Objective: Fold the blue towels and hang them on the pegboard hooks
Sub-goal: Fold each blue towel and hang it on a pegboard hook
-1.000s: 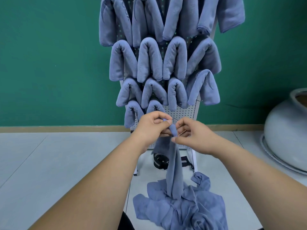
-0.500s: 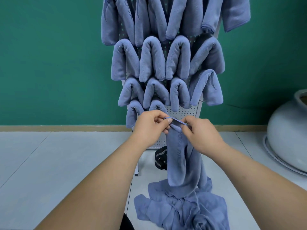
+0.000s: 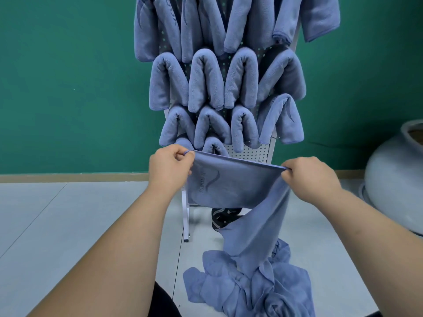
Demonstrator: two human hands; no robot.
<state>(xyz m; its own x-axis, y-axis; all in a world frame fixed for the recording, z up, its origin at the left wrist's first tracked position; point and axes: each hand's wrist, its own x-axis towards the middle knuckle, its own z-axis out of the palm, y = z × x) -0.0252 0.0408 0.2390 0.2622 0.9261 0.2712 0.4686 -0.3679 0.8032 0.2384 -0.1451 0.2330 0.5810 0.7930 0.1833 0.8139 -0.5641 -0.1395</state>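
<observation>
A blue towel (image 3: 231, 184) is stretched by its top edge in front of the white pegboard (image 3: 251, 153). My left hand (image 3: 170, 171) pinches its left corner and my right hand (image 3: 309, 176) pinches the right corner. The towel's lower part trails down to a heap of loose blue towels (image 3: 247, 284) on the floor. Several folded blue towels (image 3: 225, 81) hang in rows on the pegboard hooks, hiding most of the board.
The pegboard's white leg (image 3: 185, 216) stands on the pale tiled floor, with a black object (image 3: 220, 217) behind the towel. A large grey ceramic pot (image 3: 393, 179) sits at the right. A green wall lies behind.
My hands have moved apart, left going left and right going right, spreading the bunched towel's top edge out wide. The towel has lifted further off the heap.
</observation>
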